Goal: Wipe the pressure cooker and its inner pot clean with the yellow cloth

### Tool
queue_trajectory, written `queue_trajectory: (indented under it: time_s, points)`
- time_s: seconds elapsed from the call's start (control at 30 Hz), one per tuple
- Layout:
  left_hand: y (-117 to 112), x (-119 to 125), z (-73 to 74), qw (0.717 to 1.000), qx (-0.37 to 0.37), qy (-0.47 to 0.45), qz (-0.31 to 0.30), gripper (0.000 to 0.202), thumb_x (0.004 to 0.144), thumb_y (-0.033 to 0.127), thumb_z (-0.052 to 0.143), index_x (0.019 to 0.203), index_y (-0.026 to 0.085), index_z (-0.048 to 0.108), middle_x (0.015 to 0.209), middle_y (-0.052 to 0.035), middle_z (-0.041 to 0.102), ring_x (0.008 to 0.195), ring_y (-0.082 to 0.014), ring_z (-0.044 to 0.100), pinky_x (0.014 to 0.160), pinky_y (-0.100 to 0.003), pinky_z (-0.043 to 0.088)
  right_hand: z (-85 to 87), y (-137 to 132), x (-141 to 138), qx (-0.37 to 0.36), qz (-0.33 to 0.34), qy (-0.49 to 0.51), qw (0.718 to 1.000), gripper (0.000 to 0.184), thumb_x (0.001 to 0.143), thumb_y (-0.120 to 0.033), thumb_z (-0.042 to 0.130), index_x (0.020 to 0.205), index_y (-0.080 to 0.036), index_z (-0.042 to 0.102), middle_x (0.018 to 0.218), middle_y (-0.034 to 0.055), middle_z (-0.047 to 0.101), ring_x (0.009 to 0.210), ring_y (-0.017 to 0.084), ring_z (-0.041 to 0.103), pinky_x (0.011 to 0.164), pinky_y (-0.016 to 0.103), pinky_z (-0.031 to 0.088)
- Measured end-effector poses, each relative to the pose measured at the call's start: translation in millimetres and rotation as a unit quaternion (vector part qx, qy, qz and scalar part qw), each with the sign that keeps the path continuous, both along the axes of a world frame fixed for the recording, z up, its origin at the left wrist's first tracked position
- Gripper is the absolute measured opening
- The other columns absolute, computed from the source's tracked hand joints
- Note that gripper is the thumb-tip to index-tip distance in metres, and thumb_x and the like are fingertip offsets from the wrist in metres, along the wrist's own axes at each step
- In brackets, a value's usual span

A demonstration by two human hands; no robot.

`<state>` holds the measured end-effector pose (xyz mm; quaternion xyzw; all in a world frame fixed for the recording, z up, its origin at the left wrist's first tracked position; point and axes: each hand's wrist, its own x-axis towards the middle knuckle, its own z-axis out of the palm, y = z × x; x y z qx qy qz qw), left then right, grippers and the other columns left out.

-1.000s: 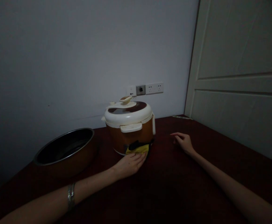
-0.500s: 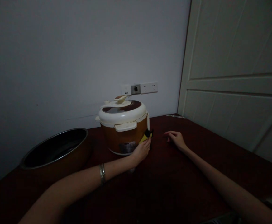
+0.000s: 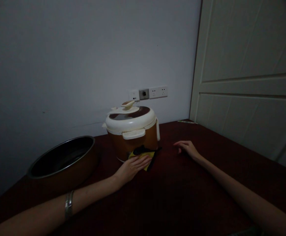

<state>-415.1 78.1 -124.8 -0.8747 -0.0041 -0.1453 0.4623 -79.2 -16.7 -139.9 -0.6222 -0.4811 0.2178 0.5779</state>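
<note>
An electric pressure cooker (image 3: 118, 141), brown with a white-rimmed lid, stands on the dark red table. My left hand (image 3: 130, 168) presses a yellow and black cloth (image 3: 143, 152) against the low front of its body; the fingers lie over the cloth. To the right of the cooker, my right hand (image 3: 187, 149) rests at the tabletop, apart from it and holding nothing. Its index finger reaches out leftward and the other fingers bend loosely beneath.
A wide dark pot (image 3: 64, 173) with a metal rim sits left of the cooker. Wall sockets (image 3: 157, 92) are behind it. A thin pale strip (image 3: 187, 122) lies at the table's back edge, near a white panelled door (image 3: 248, 88).
My left hand has slid the cloth left across the cooker's body, from its right side to the lower front. My right hand stays nearly where it was.
</note>
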Motion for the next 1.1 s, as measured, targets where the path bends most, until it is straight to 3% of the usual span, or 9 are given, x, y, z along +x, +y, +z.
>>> queue_trajectory:
  time_s: [0.13, 0.43, 0.57, 0.7, 0.9, 0.97, 1.03, 1.1]
  points:
    - [0, 7, 1.8, 0.999, -0.028, 0.017, -0.011, 0.063, 0.078, 0.011, 0.042, 0.140, 0.018, 0.031, 0.151, 0.0026, 0.016, 0.138, -0.0106, 0.011, 0.108, -0.026, 0.026, 1.2, 1, -2, -0.006, 0.009, 0.005, 1.000, 0.030, 0.067, -0.037, 0.051, 0.076, -0.014, 0.069, 0.043, -0.0007, 0.055, 0.047, 0.014, 0.050, 0.052, 0.026, 0.035]
    - [-13, 91, -3.5, 0.998, -0.024, 0.028, 0.041, 0.050, 0.081, 0.021, 0.044, 0.129, 0.009, 0.049, 0.141, -0.0067, 0.040, 0.134, -0.0196, 0.028, 0.111, -0.033, 0.023, 2.0, -1, 0, -0.007, 0.000, 0.020, 1.000, 0.030, 0.064, -0.036, 0.051, 0.076, -0.014, 0.068, 0.043, -0.0008, 0.055, 0.048, 0.015, 0.052, 0.055, 0.026, 0.037]
    - [-16, 111, -2.1, 0.996, -0.030, 0.028, 0.079, 0.047, 0.081, 0.023, 0.047, 0.125, 0.008, 0.053, 0.138, -0.0069, 0.045, 0.133, -0.0223, 0.030, 0.112, -0.034, 0.020, 2.1, -3, 0, -0.010, -0.001, 0.018, 1.000, 0.029, 0.063, -0.035, 0.052, 0.075, -0.014, 0.068, 0.043, -0.0008, 0.055, 0.048, 0.015, 0.053, 0.055, 0.027, 0.037]
    - [-17, 93, 1.4, 0.997, -0.049, 0.012, 0.064, 0.054, 0.081, 0.021, 0.045, 0.133, 0.010, 0.043, 0.144, -0.0042, 0.035, 0.135, -0.0186, 0.026, 0.111, -0.031, 0.021, -0.2, -5, 3, -0.007, 0.001, 0.016, 1.000, 0.029, 0.064, -0.034, 0.051, 0.076, -0.014, 0.068, 0.045, -0.0002, 0.057, 0.049, 0.015, 0.053, 0.054, 0.027, 0.036]
    - [-11, 10, 9.4, 0.995, -0.084, -0.017, 0.043, 0.065, 0.082, 0.011, 0.037, 0.144, 0.018, 0.017, 0.151, 0.0053, 0.011, 0.138, -0.0096, 0.010, 0.104, -0.026, 0.029, -2.1, -2, 3, -0.009, -0.002, 0.007, 1.000, 0.030, 0.067, -0.035, 0.051, 0.076, -0.013, 0.070, 0.045, 0.0005, 0.057, 0.049, 0.015, 0.051, 0.054, 0.028, 0.034]
    - [-10, -6, 13.6, 0.994, -0.092, -0.030, 0.049, 0.065, 0.084, 0.011, 0.035, 0.144, 0.021, 0.014, 0.151, 0.0070, 0.008, 0.139, -0.0094, 0.006, 0.102, -0.028, 0.029, -1.4, -1, 1, -0.012, 0.001, 0.005, 1.000, 0.031, 0.067, -0.036, 0.051, 0.076, -0.014, 0.070, 0.045, 0.0003, 0.056, 0.049, 0.015, 0.051, 0.054, 0.028, 0.035]
    - [-11, -5, 19.9, 0.992, -0.102, -0.047, 0.052, 0.064, 0.084, 0.011, 0.034, 0.144, 0.021, 0.014, 0.152, 0.0065, 0.007, 0.139, -0.0103, 0.005, 0.103, -0.029, 0.028, -0.6, 1, -1, -0.013, 0.005, 0.005, 1.000, 0.030, 0.066, -0.036, 0.051, 0.075, -0.014, 0.070, 0.045, 0.0000, 0.056, 0.049, 0.015, 0.051, 0.055, 0.027, 0.035]
    - [-15, 11, 29.3, 0.990, -0.114, -0.067, 0.053, 0.064, 0.084, 0.012, 0.034, 0.144, 0.019, 0.015, 0.152, 0.0032, 0.008, 0.139, -0.0122, 0.005, 0.105, -0.031, 0.026, 0.2, 0, -2, -0.013, 0.005, 0.003, 1.000, 0.030, 0.066, -0.036, 0.051, 0.075, -0.014, 0.070, 0.045, -0.0003, 0.056, 0.050, 0.015, 0.051, 0.055, 0.027, 0.035]
